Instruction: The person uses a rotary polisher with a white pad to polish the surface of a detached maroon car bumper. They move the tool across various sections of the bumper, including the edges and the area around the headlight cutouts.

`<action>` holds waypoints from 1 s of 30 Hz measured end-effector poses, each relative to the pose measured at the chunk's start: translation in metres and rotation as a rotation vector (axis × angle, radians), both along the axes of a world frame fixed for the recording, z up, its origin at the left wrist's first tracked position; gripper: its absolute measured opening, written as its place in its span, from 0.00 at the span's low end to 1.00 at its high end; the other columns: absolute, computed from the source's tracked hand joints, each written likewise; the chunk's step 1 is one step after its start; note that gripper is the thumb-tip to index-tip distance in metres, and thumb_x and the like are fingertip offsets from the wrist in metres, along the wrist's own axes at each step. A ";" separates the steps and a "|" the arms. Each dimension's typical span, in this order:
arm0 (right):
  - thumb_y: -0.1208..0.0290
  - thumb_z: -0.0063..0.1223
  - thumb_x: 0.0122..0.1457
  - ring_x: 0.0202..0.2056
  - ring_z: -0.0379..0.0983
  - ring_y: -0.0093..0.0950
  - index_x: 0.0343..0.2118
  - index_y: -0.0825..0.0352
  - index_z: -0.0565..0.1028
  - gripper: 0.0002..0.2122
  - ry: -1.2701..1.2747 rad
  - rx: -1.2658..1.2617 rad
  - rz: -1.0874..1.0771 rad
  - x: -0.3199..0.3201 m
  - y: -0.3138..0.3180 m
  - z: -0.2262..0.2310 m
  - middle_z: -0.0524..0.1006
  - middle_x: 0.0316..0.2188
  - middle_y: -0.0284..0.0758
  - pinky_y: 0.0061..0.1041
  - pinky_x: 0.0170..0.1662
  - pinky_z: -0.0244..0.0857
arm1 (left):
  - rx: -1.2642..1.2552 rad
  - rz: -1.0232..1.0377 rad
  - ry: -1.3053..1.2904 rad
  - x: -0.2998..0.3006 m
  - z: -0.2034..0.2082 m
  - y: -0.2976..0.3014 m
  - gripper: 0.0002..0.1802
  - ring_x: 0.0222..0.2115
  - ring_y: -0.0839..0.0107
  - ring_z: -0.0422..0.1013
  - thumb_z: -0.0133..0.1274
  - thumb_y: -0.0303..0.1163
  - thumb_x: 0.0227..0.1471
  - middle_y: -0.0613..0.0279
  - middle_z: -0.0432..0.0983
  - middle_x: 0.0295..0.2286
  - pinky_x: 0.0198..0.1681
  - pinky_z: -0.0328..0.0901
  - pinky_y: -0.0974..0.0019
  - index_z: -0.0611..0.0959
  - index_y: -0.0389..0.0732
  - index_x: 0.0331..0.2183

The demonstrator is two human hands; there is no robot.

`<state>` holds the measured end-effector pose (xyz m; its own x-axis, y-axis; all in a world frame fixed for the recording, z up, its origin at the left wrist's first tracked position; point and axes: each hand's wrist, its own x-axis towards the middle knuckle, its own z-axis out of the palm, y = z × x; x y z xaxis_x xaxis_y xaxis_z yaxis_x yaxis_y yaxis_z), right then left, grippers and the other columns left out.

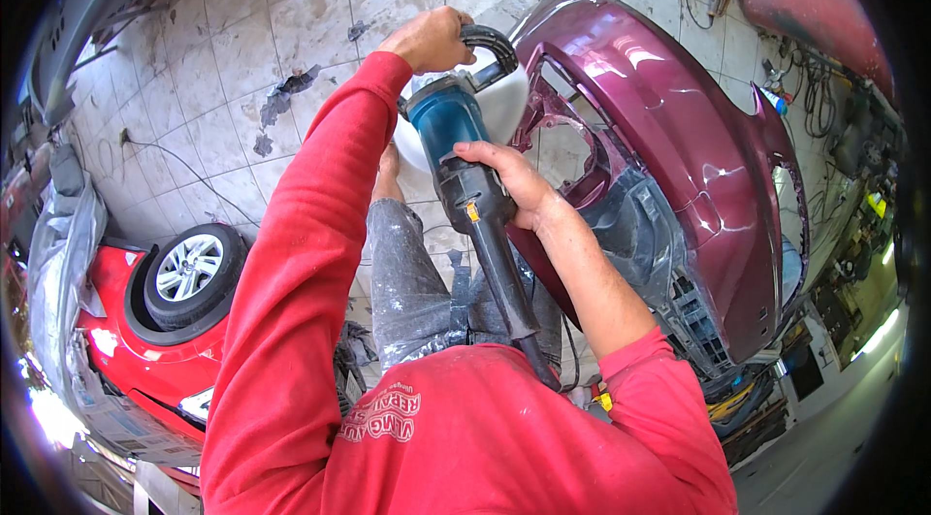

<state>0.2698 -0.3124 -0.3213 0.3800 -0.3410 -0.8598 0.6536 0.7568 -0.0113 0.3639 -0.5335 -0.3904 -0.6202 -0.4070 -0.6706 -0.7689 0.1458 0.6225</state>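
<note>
I hold a teal and black power polisher (448, 132) in front of me. My left hand (436, 38) is closed on its black loop handle at the far end. Lower down, my right hand (512, 183) wraps the black body, thumb lying along the top. Under the tool's head shows a large round white pad (499, 93), partly covered by the tool and my arm. Just right of the pad stands a glossy dark-magenta car bumper (679, 117); whether the pad touches it, I cannot tell.
A red car (145, 350) with its wheel (192, 268) is at the left, plastic sheeting (63, 268) beside it. A red tank (810, 16) and coiled hoses (819, 98) lie at the far right. A thin cable (189, 174) crosses the tiled floor (213, 108).
</note>
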 end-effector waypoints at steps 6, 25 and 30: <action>0.57 0.65 0.63 0.31 0.82 0.23 0.48 0.68 0.78 0.20 -0.024 -0.044 0.075 0.025 0.015 0.008 0.83 0.35 0.34 0.27 0.35 0.78 | -0.039 -0.009 0.038 0.045 0.007 0.018 0.22 0.37 0.48 0.83 0.71 0.38 0.47 0.42 0.86 0.34 0.44 0.75 0.53 0.89 0.37 0.43; 0.54 0.77 0.51 0.43 0.80 0.31 0.59 0.77 0.71 0.40 0.491 -0.377 0.060 0.119 -0.052 0.028 0.82 0.43 0.42 0.30 0.51 0.74 | 0.176 0.028 -0.095 0.083 0.146 -0.092 0.24 0.20 0.82 0.67 0.73 0.44 0.53 0.72 0.73 0.23 0.23 0.63 0.72 0.86 0.36 0.42; 0.44 0.76 0.44 0.57 0.78 0.48 0.65 0.80 0.65 0.53 0.596 -0.459 0.061 0.111 -0.059 0.006 0.78 0.55 0.58 0.38 0.62 0.69 | 0.262 -0.174 -0.004 0.064 0.156 -0.123 0.16 0.21 0.83 0.69 0.71 0.36 0.54 0.71 0.77 0.24 0.25 0.62 0.72 0.86 0.37 0.40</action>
<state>0.3810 -0.3719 -0.3150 -0.0753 -0.7075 -0.7027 0.3954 0.6258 -0.6724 0.4281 -0.6568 -0.2341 -0.6622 -0.1083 -0.7415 -0.7493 0.1106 0.6530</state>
